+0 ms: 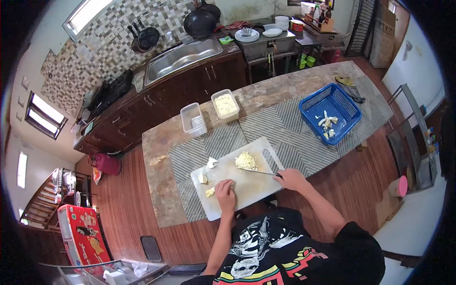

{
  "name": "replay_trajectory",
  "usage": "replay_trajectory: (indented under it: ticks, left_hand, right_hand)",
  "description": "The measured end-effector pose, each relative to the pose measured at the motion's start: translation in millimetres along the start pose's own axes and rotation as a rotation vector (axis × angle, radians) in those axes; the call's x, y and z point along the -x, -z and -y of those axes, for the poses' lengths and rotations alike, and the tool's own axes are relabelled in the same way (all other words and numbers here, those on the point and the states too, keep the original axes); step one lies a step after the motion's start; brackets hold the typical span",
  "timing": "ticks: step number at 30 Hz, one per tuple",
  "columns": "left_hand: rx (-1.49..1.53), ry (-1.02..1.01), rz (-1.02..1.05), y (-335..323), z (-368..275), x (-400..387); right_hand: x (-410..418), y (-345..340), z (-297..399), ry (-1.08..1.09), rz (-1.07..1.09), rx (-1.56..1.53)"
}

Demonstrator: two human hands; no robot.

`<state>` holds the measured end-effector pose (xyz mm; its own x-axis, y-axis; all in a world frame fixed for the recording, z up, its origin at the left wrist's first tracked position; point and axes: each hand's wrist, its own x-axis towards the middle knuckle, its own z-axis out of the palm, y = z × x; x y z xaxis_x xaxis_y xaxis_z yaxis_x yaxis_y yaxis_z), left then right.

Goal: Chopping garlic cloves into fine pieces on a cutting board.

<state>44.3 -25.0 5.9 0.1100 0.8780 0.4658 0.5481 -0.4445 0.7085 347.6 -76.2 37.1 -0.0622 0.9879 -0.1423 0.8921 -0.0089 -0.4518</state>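
Note:
A white plastic cutting board (245, 194) lies on the table before me. My right hand (291, 179) grips a kitchen knife (260, 172) by its dark handle. The blade lies flat and low along the near edge of a heap of finely chopped pale yellow food (246, 161). My left hand (226, 194) is over the board's near left part with bent fingers, and what is under them is hidden. Just left of it lies a yellowish chunk (210, 192). Two whitish pieces, one (202, 177) lower and another (212, 162) higher, lie near the board's left edge.
A clear plastic container (193, 119) stands beside another container (231, 116) filled with chopped food at the table's far edge. To the right, a blue plastic basket (313, 132) holds several pale pieces. Dark gloves or cloth (349, 89) lie behind it. Beyond is a steel sink (183, 60).

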Motion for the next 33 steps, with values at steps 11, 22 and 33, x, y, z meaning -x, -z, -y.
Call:
replay_trajectory:
  ticks: [11, 22, 33]
  left_hand:
    - [0.017, 0.14, -0.11, -3.8, 1.7, -3.6]
    - [-0.011, 0.126, -0.135, -6.9, -6.8, -5.6]
    - [-0.232, 0.225, -0.271, 3.3, -24.9, 2.5]
  right_hand:
    - [-37.3, 3.7, 5.9, 0.097, 0.054, 0.004]
    - [-82.1, 52.6, -49.1, 0.308, 0.304, 0.07]
    - [-55.4, 44.1, -35.0, 0.181, 0.302, -0.153]
